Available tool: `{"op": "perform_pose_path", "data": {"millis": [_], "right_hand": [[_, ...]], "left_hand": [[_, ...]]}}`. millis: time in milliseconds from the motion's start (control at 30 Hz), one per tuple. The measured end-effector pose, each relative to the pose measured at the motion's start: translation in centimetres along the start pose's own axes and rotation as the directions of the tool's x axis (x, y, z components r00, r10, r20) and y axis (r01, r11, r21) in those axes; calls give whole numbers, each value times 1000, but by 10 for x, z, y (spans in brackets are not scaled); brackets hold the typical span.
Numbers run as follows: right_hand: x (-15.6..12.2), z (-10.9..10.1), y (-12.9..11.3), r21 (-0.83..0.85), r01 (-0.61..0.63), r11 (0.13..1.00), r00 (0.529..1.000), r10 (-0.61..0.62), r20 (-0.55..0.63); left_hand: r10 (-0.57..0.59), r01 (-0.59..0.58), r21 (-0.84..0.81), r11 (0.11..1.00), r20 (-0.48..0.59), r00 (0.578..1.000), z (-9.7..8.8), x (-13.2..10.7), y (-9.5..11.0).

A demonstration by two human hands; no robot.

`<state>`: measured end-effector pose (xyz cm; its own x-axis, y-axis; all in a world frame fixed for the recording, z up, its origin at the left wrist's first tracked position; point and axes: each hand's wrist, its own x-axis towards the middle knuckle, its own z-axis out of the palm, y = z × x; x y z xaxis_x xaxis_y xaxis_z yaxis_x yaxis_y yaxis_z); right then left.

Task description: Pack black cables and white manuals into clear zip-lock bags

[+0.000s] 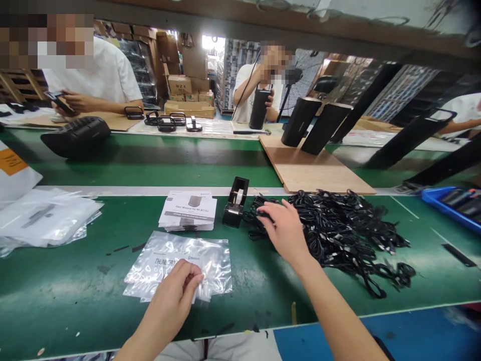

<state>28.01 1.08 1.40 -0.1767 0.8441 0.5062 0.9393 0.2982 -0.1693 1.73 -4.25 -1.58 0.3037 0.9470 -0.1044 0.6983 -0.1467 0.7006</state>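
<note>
Cables (338, 230): black coiled bundles in a loose heap, right of centre in the frame; stray loops trail toward lower right.
Cable feel: should be light and bendy, not fragile; plugs likely the stiff bits. Loops probably snag, so one lifted coil may drag its neighbours.
Cable hold: pinch across a bundle's waist, all strands together; a lone loop would likely pull the coil open.
Right hand (285, 233): at the heap's left edge, fingers curled, black cable showing between thumb and forefinger; can't tell if it's clamped.
Plastic bags (221, 265): clear, printed, overlapping pile, lower centre-left of frame.
Bag feel: thin, floppy, near weightless, likely slick; layers may cling. Best taken one layer at a time by an edge.
Left hand (175, 288): over the bags' lower part, thumb and forefinger tips together, pinching film. Layer count: can't tell.
Manuals (188, 208): paper stack just above the bags in frame; stiffer than film, probably slides. Edge grip.
Tape dispenser (235, 203): black, between manuals and cables, near frame centre.
Bench (97, 281): green top under all of it.
Blue tray (441, 208): right edge of frame, contents unclear.
Wooden board (319, 173): upper right, two black speakers (313, 125) standing on it.
Co-worker (246, 75): upper centre, one hand on another black speaker (259, 110).
</note>
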Motion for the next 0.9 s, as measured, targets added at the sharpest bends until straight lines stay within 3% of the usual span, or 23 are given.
{"op": "perform_pose_path", "data": {"millis": [133, 333, 667, 900], "right_hand": [[0, 2, -12, -99, 85, 991, 971, -60, 231], [-6, 3, -16, 14, 186, 982, 893, -175, 415], [-29, 2, -25, -29, 163, 986, 901, -136, 412], [-45, 0, -27, -57, 26, 998, 923, -2, 384]], "left_hand": [[-9, 9, 6, 1000, 6, 1000, 0, 0, 1], [-2, 2, -2, 1000, 19, 1000, 0, -2, 1], [-11, 11, -53, 999, 3, 1000, 0, -3, 5], [-3, 1, -50, 999, -37, 999, 2, -5, 6]]}}
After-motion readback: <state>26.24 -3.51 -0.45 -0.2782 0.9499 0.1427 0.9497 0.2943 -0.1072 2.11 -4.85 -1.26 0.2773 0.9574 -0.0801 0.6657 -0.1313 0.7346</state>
